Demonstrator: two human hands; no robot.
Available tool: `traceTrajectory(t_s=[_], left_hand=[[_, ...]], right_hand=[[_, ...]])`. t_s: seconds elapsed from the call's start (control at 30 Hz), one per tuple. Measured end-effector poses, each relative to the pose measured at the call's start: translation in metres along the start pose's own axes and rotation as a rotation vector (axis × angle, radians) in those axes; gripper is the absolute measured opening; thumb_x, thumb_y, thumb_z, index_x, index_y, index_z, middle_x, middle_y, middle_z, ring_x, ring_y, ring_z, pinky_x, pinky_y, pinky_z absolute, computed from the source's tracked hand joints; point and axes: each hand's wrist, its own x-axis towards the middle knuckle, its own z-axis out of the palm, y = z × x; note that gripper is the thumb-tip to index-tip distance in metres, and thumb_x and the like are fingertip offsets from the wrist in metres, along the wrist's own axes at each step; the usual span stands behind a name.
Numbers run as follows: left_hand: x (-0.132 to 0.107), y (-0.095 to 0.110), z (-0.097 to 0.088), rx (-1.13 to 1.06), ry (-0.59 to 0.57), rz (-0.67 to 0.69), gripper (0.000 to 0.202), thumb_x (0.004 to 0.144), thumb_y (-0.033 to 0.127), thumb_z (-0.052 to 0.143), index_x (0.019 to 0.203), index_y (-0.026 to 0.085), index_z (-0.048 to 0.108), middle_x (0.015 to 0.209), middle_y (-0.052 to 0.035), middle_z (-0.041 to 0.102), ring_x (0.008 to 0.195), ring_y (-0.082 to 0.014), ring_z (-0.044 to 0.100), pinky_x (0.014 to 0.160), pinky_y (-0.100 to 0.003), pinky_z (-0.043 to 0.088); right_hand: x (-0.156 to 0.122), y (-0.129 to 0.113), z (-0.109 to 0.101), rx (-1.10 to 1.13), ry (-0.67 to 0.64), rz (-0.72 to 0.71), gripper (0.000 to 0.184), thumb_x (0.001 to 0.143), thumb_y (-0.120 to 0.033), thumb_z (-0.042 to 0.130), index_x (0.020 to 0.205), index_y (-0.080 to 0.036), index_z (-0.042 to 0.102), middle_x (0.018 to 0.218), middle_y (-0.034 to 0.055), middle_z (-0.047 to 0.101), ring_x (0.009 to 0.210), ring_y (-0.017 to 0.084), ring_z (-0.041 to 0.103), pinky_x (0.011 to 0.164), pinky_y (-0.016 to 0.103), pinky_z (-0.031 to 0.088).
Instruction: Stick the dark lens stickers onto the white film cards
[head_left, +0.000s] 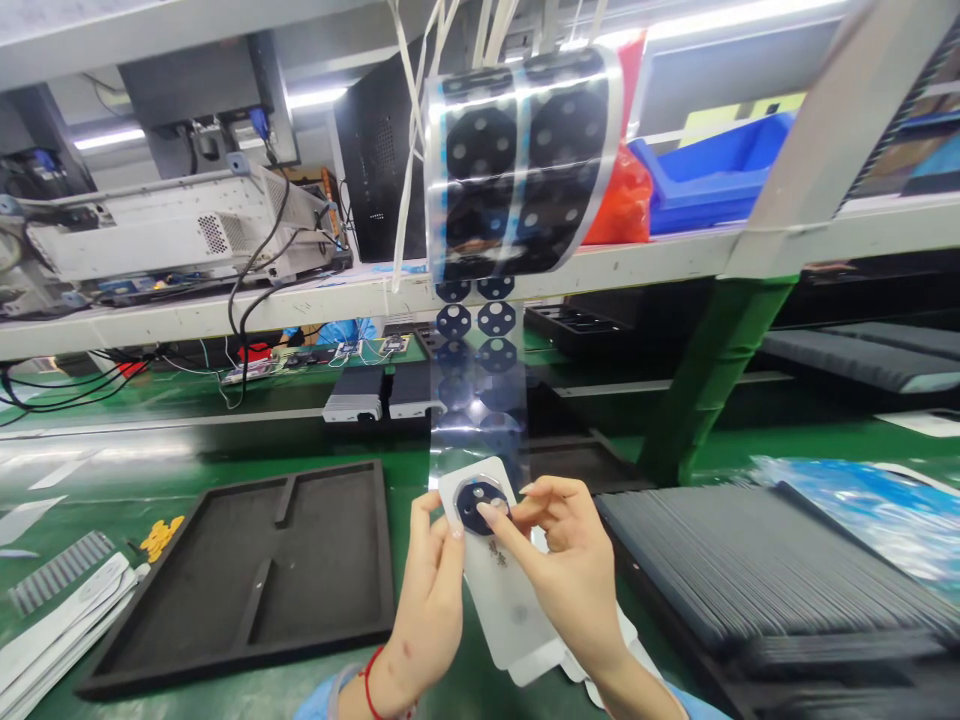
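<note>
A white phone back cover (495, 600) is held at a tilt, low in the middle of the head view. My left hand (431, 580) is closed on its upper left edge, thumb on the face. On the cover's camera area lies a round black sticker (471, 508) with small holes. My right hand (566, 560) is closed at that sticker's right side, its thumb on the sticker. Just above, a clear strip (480, 400) of matching black stickers hangs from a roll (525, 160). More white covers (626, 650) lie partly hidden beneath my right hand.
A black divided tray (315, 560) lies on the green table to the left, beside stacked white sheets (67, 630). At right stands a tray of many thin grey plates (772, 570). A green-wrapped post (720, 380) and a white shelf (337, 310) stand ahead.
</note>
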Motion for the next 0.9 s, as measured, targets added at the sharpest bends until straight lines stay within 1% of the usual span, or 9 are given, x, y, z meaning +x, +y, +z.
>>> traceTrajectory(t_s=[0.07,0.27,0.43,0.53,0.7,0.83,0.9], left_hand=[[-0.0005,0.0001,-0.0005,-0.017,-0.012,-0.01,0.051,0.093,0.066,0.057,0.108,0.02,0.075,0.14,-0.0098,0.051,0.077,-0.0128,0.062,0.065,-0.027,0.054],[0.0001,-0.0004,-0.0018,-0.041,-0.027,-0.001,0.047,0.096,0.061,0.056,0.105,0.02,0.076,0.14,-0.009,0.047,0.076,-0.0113,0.06,0.066,-0.026,0.054],[0.0012,-0.0017,-0.0025,-0.048,-0.025,-0.003,0.048,0.095,0.062,0.058,0.104,0.019,0.076,0.137,-0.0088,0.049,0.071,-0.0092,0.057,0.062,-0.025,0.053],[0.0006,-0.0005,-0.0027,-0.035,-0.008,-0.008,0.048,0.094,0.063,0.059,0.105,0.02,0.076,0.137,-0.0089,0.051,0.073,-0.0103,0.058,0.061,-0.025,0.053],[-0.001,0.0022,-0.0018,-0.03,-0.016,-0.003,0.046,0.097,0.06,0.055,0.109,0.02,0.074,0.137,-0.0091,0.05,0.075,-0.011,0.061,0.064,-0.027,0.056],[-0.0015,0.0022,-0.0005,-0.01,-0.007,0.005,0.048,0.097,0.062,0.054,0.105,0.019,0.074,0.14,-0.0101,0.048,0.08,-0.0132,0.064,0.067,-0.029,0.058],[-0.0014,0.0017,-0.0001,-0.017,-0.004,0.001,0.049,0.097,0.063,0.054,0.109,0.019,0.072,0.139,-0.0104,0.049,0.08,-0.0134,0.064,0.067,-0.029,0.057]], right_hand=[[-0.0007,-0.0001,0.0,0.002,0.006,-0.001,0.039,0.074,-0.04,0.087,0.091,-0.026,0.055,0.064,-0.0042,0.066,0.057,0.017,0.065,0.055,0.027,0.056],[-0.0018,-0.0005,0.0002,0.01,0.009,0.001,0.038,0.074,-0.039,0.087,0.09,-0.026,0.055,0.064,-0.0047,0.066,0.057,0.016,0.065,0.055,0.026,0.056],[-0.0021,-0.0001,-0.0002,0.012,0.027,-0.018,0.038,0.074,-0.037,0.087,0.09,-0.025,0.055,0.064,-0.0047,0.066,0.056,0.015,0.065,0.054,0.024,0.055],[-0.0019,-0.0009,0.0,0.007,0.027,-0.013,0.037,0.073,-0.037,0.087,0.089,-0.025,0.056,0.063,-0.0048,0.065,0.056,0.015,0.064,0.054,0.024,0.055],[-0.0017,-0.0026,0.0011,0.005,0.026,0.009,0.038,0.073,-0.038,0.088,0.088,-0.025,0.055,0.063,-0.0051,0.065,0.057,0.015,0.064,0.055,0.024,0.056],[-0.0017,-0.0022,0.0017,0.017,0.022,0.011,0.038,0.073,-0.038,0.088,0.088,-0.025,0.055,0.064,-0.0056,0.064,0.057,0.014,0.064,0.056,0.023,0.056],[-0.0018,-0.0011,0.002,0.016,0.021,0.012,0.038,0.073,-0.037,0.088,0.089,-0.025,0.056,0.064,-0.0056,0.064,0.057,0.014,0.064,0.056,0.022,0.056]])
